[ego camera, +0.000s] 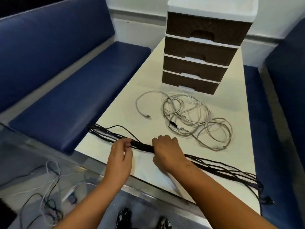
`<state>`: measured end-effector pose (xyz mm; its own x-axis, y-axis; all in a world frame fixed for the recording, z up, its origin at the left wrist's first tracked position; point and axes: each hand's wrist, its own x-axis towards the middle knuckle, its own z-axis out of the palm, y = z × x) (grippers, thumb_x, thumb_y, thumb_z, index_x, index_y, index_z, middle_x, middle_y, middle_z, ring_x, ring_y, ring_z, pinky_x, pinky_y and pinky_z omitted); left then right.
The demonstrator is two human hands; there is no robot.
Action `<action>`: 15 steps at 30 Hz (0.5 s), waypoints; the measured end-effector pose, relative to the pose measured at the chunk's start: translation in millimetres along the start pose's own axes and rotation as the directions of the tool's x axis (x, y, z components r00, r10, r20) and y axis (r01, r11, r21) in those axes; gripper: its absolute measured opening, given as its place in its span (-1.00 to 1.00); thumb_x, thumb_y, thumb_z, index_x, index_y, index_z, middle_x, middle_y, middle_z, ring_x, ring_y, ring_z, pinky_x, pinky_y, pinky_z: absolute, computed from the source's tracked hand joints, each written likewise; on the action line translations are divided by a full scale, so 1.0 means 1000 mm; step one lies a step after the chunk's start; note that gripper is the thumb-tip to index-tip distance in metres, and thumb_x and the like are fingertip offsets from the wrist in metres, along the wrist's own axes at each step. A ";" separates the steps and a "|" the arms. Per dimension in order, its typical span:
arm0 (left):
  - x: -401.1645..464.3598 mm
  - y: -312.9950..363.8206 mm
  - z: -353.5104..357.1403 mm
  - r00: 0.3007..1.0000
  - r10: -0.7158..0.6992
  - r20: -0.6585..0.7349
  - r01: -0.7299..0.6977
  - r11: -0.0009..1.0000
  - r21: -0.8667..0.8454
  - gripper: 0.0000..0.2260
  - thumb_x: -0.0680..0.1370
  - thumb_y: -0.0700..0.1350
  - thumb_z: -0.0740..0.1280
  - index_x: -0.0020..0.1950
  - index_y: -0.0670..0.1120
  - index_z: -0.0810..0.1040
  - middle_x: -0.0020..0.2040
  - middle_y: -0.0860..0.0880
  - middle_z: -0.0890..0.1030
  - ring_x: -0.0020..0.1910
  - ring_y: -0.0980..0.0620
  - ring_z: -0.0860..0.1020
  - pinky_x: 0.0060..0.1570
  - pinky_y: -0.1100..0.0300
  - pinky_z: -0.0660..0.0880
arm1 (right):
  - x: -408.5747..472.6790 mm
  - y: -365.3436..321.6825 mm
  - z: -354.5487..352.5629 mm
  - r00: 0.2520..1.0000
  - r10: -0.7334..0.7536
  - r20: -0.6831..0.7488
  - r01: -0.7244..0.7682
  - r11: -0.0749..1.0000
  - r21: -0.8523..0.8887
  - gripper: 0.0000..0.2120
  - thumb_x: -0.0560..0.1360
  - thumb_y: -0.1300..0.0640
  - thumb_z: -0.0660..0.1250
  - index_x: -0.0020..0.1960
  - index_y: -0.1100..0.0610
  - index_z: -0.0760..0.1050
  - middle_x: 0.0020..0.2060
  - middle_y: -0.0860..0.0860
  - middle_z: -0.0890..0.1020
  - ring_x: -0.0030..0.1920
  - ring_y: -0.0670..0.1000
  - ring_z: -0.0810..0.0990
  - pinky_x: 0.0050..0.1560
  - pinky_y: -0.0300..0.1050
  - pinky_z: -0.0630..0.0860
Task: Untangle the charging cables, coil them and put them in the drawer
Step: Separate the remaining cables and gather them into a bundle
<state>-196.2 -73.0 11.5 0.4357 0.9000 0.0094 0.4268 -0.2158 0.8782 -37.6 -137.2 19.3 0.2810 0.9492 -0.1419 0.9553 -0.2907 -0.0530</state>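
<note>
A bundle of several black cables (219, 169) lies stretched across the near part of the cream table (132, 100), its ends hanging over both side edges. My left hand (120, 157) pinches the bundle near its middle. My right hand (166, 151) grips the same bundle just to the right, fingers curled round it. Behind my hands a loose tangle of white cables (194, 116) lies on the table, with one separate white cable (145, 103) looped to its left. A brown four-drawer unit (203, 52) stands at the far end, all drawers closed.
Blue padded benches (69, 90) flank the table on the left and right. More black and white cables (47, 195) lie scattered on the floor at the lower left. My patterned shoes (125, 217) show below the table's near edge.
</note>
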 end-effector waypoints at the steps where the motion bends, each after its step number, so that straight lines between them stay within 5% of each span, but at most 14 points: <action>1: 0.000 0.004 -0.001 0.987 -0.155 0.036 0.158 0.978 -0.137 -0.77 0.62 -0.29 0.13 0.04 0.01 0.48 0.02 -0.03 0.57 0.04 -0.04 0.56 0.05 0.18 0.44 | 0.001 -0.001 -0.001 1.000 0.017 0.017 -0.017 1.000 -0.009 -0.80 0.43 0.24 0.24 0.05 0.13 0.43 0.00 0.09 0.53 0.05 0.18 0.46 -0.03 0.03 0.27; 3: -0.001 0.011 -0.002 0.880 -0.426 0.209 0.474 0.821 -0.318 -0.78 0.65 -0.25 0.08 -0.02 -0.10 0.50 -0.03 -0.19 0.62 -0.03 -0.13 0.61 -0.03 0.12 0.50 | 0.003 -0.005 -0.003 0.997 0.053 0.048 -0.052 0.998 -0.026 -0.81 0.43 0.25 0.23 0.04 0.13 0.44 0.00 0.10 0.55 0.06 0.18 0.49 -0.04 0.00 0.25; 5: -0.003 0.017 -0.003 0.728 -0.541 0.421 0.680 0.649 -0.343 -0.76 0.64 -0.21 0.05 0.02 -0.22 0.50 0.00 -0.24 0.63 0.00 -0.14 0.63 0.01 0.11 0.53 | 0.004 -0.008 -0.003 0.994 0.077 0.077 -0.075 0.996 -0.038 -0.82 0.45 0.22 0.24 0.05 0.14 0.46 0.03 0.10 0.56 0.07 0.18 0.49 -0.07 -0.03 0.21; 10: 0.007 0.017 0.001 0.606 -0.513 0.608 0.790 0.474 -0.388 -0.72 0.65 -0.14 0.10 0.20 -0.31 0.44 0.10 -0.27 0.60 0.08 -0.15 0.61 0.10 0.09 0.51 | -0.006 -0.017 0.010 0.994 0.093 0.065 -0.097 0.994 0.055 -0.76 0.52 0.07 0.24 0.08 0.22 0.45 0.03 0.15 0.53 0.04 0.19 0.51 -0.17 -0.06 0.28; 15: 0.024 0.017 0.004 0.557 -0.480 0.678 0.830 0.352 -0.432 -0.77 0.62 -0.08 0.22 0.05 -0.23 0.54 0.02 -0.21 0.63 0.02 -0.10 0.60 0.11 0.10 0.48 | -0.026 -0.026 0.005 0.986 0.156 0.057 -0.164 0.967 0.193 -0.75 0.54 0.04 0.20 0.10 0.19 0.36 -0.07 0.18 0.56 -0.10 0.23 0.52 -0.25 -0.04 0.23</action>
<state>-175.5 -56.8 24.4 0.5755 0.3476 -0.7403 0.1692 0.8349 0.5237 -69.9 -155.4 19.3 0.4206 0.8840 -0.2041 0.8605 -0.4600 -0.2191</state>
